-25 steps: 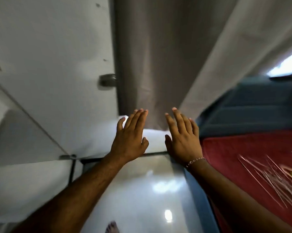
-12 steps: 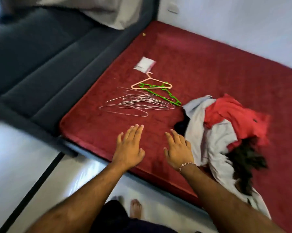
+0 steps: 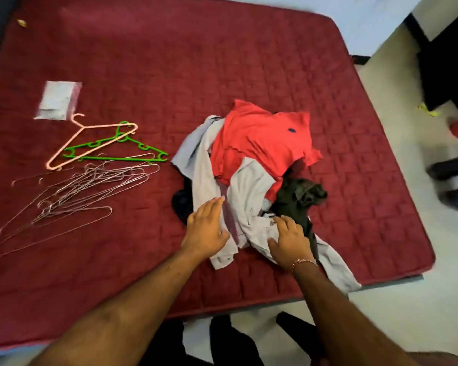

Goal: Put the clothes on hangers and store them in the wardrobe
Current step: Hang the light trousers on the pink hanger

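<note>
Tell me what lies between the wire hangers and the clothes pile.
Head view: only bare red mattress separates the wire hangers from the clothes pile.

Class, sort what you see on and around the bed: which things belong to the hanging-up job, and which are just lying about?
For the job:
clothes pile
wire hangers
pink hanger
green hanger
left hand and right hand, both on the pile

Lying about:
plastic bag
red mattress
</note>
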`<state>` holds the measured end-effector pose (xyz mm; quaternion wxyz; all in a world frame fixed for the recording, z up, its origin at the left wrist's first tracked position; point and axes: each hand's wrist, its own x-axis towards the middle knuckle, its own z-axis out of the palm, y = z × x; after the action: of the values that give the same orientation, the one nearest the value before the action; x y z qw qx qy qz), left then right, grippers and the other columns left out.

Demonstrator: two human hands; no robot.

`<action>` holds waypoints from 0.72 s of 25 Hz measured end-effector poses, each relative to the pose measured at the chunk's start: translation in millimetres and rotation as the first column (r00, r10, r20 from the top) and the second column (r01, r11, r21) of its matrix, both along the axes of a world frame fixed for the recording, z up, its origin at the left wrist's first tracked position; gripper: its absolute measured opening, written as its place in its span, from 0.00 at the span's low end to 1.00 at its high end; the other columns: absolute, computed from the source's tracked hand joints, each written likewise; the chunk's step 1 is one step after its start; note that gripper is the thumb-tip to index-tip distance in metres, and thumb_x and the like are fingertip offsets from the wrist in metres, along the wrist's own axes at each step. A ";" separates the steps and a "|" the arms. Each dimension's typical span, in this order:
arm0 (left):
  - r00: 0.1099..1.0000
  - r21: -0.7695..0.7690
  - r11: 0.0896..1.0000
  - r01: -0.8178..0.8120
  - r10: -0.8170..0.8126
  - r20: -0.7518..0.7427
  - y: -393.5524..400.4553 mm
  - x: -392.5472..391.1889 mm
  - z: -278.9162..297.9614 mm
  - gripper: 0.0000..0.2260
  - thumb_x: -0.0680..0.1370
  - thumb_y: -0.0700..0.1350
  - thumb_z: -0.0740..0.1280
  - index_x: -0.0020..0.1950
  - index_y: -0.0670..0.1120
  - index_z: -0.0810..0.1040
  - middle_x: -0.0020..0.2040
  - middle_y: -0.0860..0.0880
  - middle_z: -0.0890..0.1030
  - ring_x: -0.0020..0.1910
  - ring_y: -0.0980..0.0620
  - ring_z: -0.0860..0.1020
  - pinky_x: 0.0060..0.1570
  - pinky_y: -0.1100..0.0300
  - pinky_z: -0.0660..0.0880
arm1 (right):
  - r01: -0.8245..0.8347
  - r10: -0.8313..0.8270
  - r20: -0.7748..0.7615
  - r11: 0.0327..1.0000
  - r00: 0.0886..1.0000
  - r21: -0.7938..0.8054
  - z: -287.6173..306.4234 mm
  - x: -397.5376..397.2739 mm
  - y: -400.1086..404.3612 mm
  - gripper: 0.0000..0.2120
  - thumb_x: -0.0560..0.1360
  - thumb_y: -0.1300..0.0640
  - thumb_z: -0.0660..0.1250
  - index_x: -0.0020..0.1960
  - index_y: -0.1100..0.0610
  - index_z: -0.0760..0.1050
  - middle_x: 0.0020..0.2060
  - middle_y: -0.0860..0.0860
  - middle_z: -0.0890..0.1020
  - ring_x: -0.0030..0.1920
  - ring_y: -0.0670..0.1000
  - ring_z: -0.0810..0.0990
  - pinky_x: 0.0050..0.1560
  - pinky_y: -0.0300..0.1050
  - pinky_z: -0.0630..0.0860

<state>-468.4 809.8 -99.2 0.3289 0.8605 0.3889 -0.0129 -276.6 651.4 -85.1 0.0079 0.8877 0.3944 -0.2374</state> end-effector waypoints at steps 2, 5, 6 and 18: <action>1.000 -0.001 1.000 0.015 -0.015 -0.012 5.7 28.3 -5.2 0.39 0.74 0.50 0.69 0.83 0.50 0.56 0.82 0.49 0.61 0.80 0.50 0.59 0.73 0.44 0.61 | 0.114 -0.110 -0.070 0.992 0.992 0.060 -18.4 30.7 8.9 0.26 0.77 0.50 0.67 0.75 0.53 0.69 0.73 0.53 0.69 0.70 0.60 0.68 0.65 0.60 0.73; 0.998 0.002 1.000 0.000 0.000 -0.062 14.1 59.1 -12.8 0.38 0.74 0.49 0.69 0.83 0.51 0.57 0.81 0.49 0.62 0.80 0.50 0.60 0.72 0.43 0.61 | 0.131 -0.125 -0.299 0.991 0.946 0.001 -62.0 62.4 32.1 0.21 0.76 0.47 0.68 0.66 0.52 0.78 0.69 0.56 0.74 0.71 0.60 0.70 0.70 0.55 0.69; 0.996 0.002 1.000 -0.026 0.026 -0.081 15.9 66.8 -14.3 0.38 0.74 0.49 0.69 0.82 0.51 0.58 0.81 0.49 0.63 0.79 0.49 0.61 0.72 0.42 0.62 | 0.082 -0.088 -0.373 0.996 0.924 -0.034 -74.6 66.5 41.1 0.19 0.73 0.44 0.68 0.60 0.49 0.82 0.69 0.55 0.75 0.72 0.59 0.69 0.72 0.52 0.67; 0.570 -0.818 0.060 -0.572 0.746 -0.345 11.0 86.8 -16.9 0.19 0.78 0.57 0.71 0.64 0.48 0.81 0.57 0.46 0.86 0.58 0.45 0.82 0.62 0.46 0.74 | 0.195 0.121 -0.973 0.968 0.198 0.160 -51.2 76.7 53.8 0.09 0.80 0.66 0.68 0.59 0.66 0.83 0.58 0.55 0.85 0.65 0.50 0.80 0.67 0.40 0.73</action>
<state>-381.7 820.8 -116.1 0.7174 0.2775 0.6389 0.0141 -199.9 705.2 -136.3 -0.3602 0.5386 0.3142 -0.6938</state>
